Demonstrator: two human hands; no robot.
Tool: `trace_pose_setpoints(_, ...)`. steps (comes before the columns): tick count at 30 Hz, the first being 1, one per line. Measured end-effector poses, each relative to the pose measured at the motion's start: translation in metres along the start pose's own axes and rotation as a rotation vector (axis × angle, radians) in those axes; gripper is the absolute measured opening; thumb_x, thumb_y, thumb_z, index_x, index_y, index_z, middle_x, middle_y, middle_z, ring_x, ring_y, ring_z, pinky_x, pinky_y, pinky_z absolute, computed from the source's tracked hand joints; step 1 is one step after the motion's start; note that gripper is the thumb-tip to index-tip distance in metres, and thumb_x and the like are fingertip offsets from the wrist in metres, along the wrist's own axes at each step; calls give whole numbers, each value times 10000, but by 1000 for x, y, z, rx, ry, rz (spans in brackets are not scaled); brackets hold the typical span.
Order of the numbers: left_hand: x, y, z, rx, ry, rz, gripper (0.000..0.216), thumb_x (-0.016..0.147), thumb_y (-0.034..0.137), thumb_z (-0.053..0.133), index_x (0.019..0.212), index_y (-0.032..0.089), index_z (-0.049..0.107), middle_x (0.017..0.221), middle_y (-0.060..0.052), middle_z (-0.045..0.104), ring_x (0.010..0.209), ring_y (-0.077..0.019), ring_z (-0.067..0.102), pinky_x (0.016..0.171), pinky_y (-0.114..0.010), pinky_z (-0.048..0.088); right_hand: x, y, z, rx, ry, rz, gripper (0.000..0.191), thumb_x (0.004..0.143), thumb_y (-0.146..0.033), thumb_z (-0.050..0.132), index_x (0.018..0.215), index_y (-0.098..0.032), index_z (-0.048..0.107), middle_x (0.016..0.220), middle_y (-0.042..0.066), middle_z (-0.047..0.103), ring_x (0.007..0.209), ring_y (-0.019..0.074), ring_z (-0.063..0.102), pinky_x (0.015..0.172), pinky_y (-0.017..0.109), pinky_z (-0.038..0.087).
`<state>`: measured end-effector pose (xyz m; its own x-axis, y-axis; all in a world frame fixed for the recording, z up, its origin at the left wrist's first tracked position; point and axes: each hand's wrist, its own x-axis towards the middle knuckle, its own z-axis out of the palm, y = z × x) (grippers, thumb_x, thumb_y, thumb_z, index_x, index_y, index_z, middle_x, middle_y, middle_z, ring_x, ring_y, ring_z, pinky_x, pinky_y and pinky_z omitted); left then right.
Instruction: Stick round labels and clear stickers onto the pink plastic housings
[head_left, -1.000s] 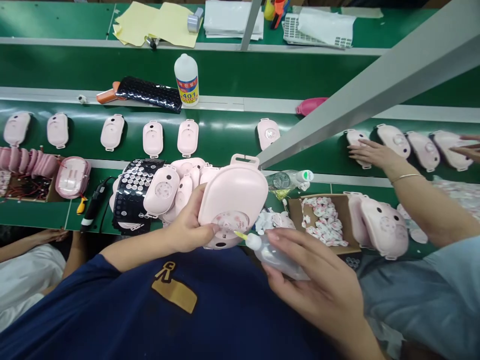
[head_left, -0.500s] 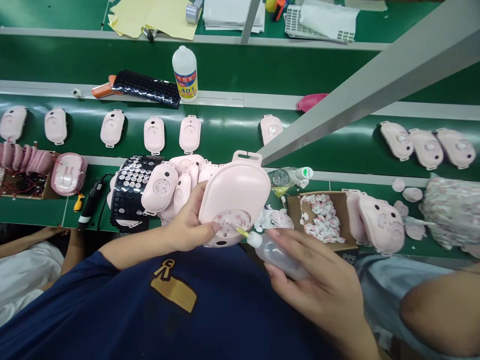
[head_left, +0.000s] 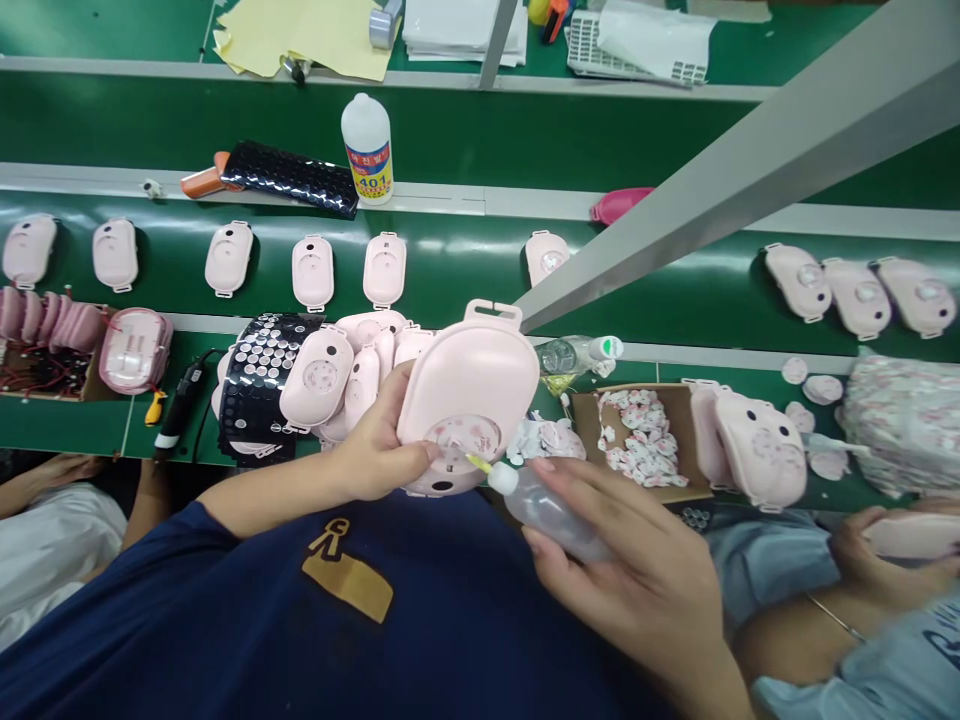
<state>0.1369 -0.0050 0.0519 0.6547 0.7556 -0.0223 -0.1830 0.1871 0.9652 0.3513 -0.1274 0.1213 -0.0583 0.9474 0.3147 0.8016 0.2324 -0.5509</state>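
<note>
My left hand grips a pink plastic shell by its lower left edge, tilted toward me. Its round recess holds a patterned disc. My right hand is closed round a small clear squeeze bottle. The bottle's yellow nozzle touches the rim of that disc. A pile of similar pink shells lies just left of the held shell, beside a black sheet of round stickers.
More pink shells ride the green conveyor belt. A cardboard box of patterned discs sits to the right, with finished shells beyond. A white glue bottle stands behind. A grey beam crosses overhead. Other people's hands work at both sides.
The neighbour's hand on the right left the belt and now holds a shell low at the right. My hands and the nozzle barely shifted on the disc.
</note>
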Motion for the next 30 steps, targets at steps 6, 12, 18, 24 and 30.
trace_pose_setpoints(6, 0, -1, 1, -17, 8, -26, 704, 816, 407, 736, 1418, 271, 399, 1327, -104, 557, 1219, -306, 549, 1014, -467, 492, -2, 2, -1, -33, 0, -3, 320, 880, -154, 647, 1199, -167, 658, 1066, 81, 751, 985, 170, 723, 901, 241, 610)
trace_pose_setpoints(12, 1, 3, 0, -35, 73, -70, 717, 789, 406, 747, 1407, 264, 412, 1354, -100, 551, 1255, -322, 530, 1045, -477, 470, -2, 3, 9, -121, 42, -106, 339, 858, -58, 675, 1194, -100, 656, 1071, 138, 724, 969, 192, 710, 885, 294, 602)
trace_pose_setpoints(18, -3, 8, -4, -28, 97, -246, 727, 757, 330, 739, 1408, 251, 425, 1285, -97, 586, 1183, -325, 564, 971, -467, 498, -6, 9, 11, -251, 3, -261, 355, 862, -46, 688, 1210, -110, 648, 1096, 167, 700, 940, 264, 710, 745, 384, 612)
trace_pose_setpoints(24, -1, 16, 3, -187, 153, -381, 840, 702, 355, 774, 1443, 242, 395, 1245, -111, 619, 1183, -363, 581, 959, -506, 516, -10, 15, 17, -248, 74, -303, 330, 842, -25, 698, 1157, -117, 667, 1098, 157, 674, 898, 251, 692, 716, 391, 607)
trace_pose_setpoints(30, 0, 18, 3, -210, 211, -328, 892, 700, 321, 785, 1475, 260, 348, 1320, -110, 599, 1262, -361, 545, 1028, -508, 485, -16, 14, 25, -181, 228, -283, 210, 839, -71, 714, 1032, -146, 680, 1054, 99, 666, 964, 207, 695, 778, 336, 624)
